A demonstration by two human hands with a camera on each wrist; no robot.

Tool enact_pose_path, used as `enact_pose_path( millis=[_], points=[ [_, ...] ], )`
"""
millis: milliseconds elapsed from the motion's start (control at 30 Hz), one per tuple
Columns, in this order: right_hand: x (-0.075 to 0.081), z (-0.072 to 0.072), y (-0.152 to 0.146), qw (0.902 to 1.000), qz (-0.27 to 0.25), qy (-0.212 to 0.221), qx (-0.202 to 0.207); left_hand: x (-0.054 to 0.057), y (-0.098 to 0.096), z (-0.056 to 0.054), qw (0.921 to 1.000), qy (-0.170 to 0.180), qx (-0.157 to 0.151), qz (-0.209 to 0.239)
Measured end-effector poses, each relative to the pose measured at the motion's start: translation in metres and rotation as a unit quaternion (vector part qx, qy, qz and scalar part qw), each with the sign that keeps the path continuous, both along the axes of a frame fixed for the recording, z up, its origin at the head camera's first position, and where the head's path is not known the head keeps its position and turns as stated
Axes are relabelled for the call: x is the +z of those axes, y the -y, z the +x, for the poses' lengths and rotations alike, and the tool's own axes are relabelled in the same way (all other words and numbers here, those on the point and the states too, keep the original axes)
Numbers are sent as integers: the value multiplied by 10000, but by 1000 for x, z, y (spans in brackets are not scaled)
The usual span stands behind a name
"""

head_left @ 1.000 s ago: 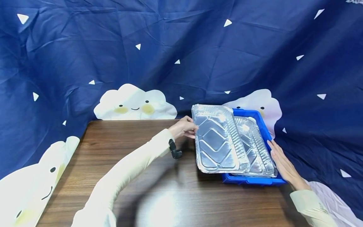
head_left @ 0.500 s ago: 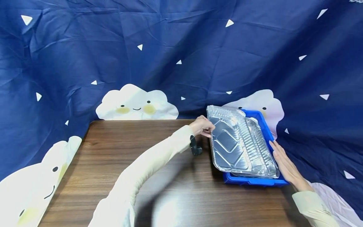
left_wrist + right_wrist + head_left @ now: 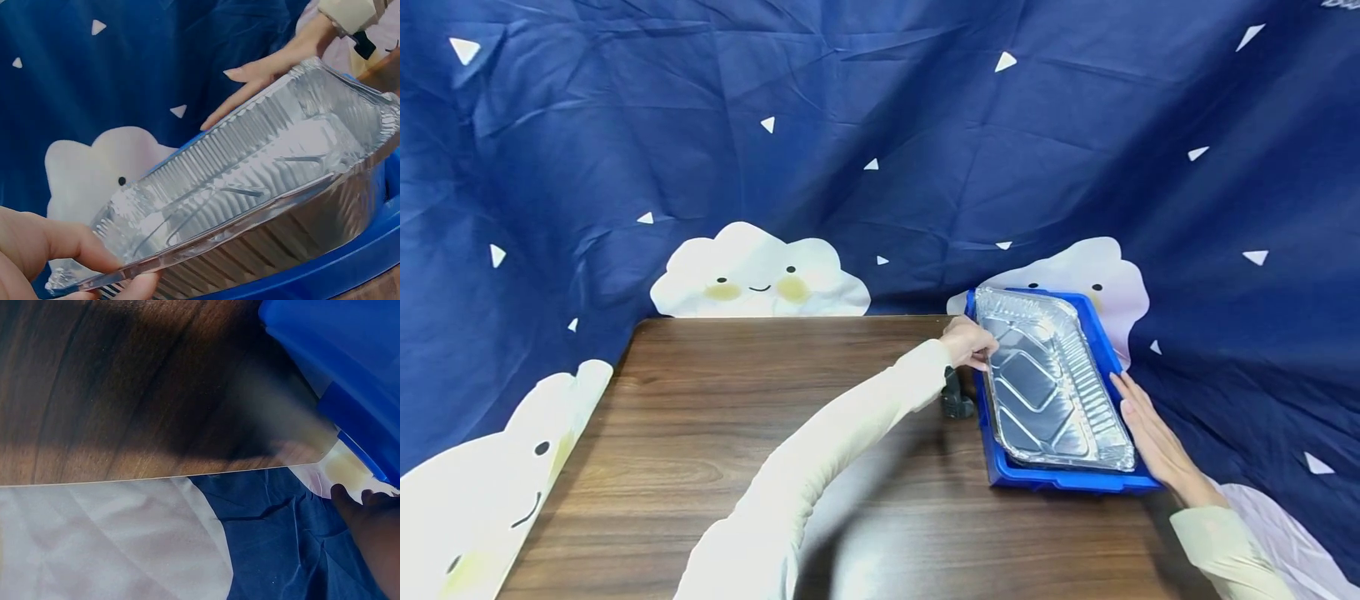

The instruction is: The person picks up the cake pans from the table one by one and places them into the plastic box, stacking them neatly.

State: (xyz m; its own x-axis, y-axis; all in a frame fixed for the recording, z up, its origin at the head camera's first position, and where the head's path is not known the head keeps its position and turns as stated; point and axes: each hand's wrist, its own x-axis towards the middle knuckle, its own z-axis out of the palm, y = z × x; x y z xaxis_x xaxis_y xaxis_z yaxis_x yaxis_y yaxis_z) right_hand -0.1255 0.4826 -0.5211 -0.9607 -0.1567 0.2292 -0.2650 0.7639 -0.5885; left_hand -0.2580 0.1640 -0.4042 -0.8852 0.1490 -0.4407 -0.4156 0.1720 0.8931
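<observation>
A rectangular aluminum foil tray (image 3: 1037,375) lies tilted over the blue plastic bin (image 3: 1051,479), its left side a little higher. My left hand (image 3: 970,342) pinches the tray's left rim; in the left wrist view thumb and fingers (image 3: 81,247) grip the foil edge. Beneath it sits a second foil tray, now mostly covered, with its corrugated side (image 3: 262,250) showing under the rim. My right hand (image 3: 1157,437) lies with straight fingers along the bin's right side. In the right wrist view only part of that hand (image 3: 372,537) shows beside the blue bin (image 3: 350,356).
The bin stands at the right end of a dark wooden table (image 3: 737,433). Behind hangs a blue cloth (image 3: 850,150) printed with white clouds and triangles. The table's edge (image 3: 156,478) runs close by the right hand.
My left hand has moved right with the foil tray, bringing it from beside the bin to over it, on top of the other tray. The right hand has stayed at the bin's side.
</observation>
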Motion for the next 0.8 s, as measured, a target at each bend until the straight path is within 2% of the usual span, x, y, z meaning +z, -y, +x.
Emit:
enact_pose_path(
  millis=[200,333,433,533,633,800],
  points=[
    [0,0,1,10000,-60,24,25,-6,-17,-4,9981,258,305,-460],
    [1,0,0,10000,-47,-25,57,-13,-25,-5,9971,349,514,-450],
    [2,2,-2,9999,-75,-77,63,-19,-32,-4,9973,269,603,-326],
    [2,3,-3,9999,-108,-118,49,-24,-37,-5,9973,70,617,-393],
    [0,2,-3,9997,-154,-146,80,-29,-41,-8,9951,-98,705,-681],
    [-2,-1,-2,9994,-239,-227,127,-36,-45,-13,9866,-257,726,-1436]
  ],
)
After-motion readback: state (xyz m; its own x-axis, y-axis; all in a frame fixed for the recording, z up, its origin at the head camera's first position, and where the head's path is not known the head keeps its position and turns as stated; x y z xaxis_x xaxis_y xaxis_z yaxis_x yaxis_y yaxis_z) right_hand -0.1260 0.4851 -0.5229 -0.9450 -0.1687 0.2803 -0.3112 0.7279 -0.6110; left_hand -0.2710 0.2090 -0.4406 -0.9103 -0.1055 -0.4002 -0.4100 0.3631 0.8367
